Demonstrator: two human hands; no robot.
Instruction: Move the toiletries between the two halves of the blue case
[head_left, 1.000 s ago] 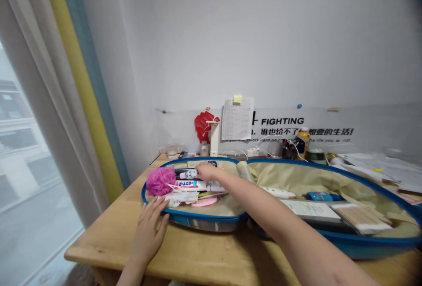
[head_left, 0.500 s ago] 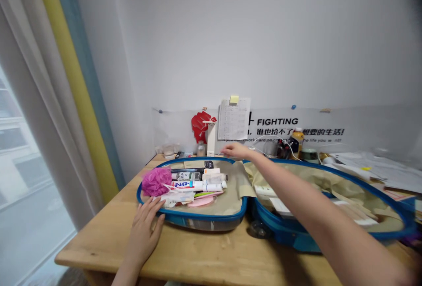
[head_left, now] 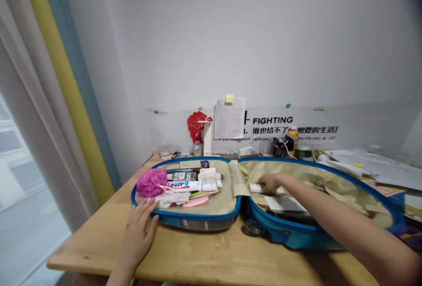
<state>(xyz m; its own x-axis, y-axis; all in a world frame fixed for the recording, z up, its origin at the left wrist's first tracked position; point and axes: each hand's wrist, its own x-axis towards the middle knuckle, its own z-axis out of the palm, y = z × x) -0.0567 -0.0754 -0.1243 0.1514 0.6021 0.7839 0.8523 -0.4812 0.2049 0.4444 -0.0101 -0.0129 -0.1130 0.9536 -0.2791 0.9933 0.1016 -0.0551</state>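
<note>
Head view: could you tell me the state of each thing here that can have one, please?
suitcase, open, both halves lying flat on the table
left hand, open, flat on the table, fingertips at the suitcase rim
right hand, closed around the white tube
white tube, lying in the right half, gripped
pink bath puff, lying loose in the left half
toothpaste tube, lying flat beside the puff

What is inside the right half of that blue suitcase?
A white tube gripped by the right hand, a flat packet and crumpled beige lining; the forearm covers anything beneath it.
</note>
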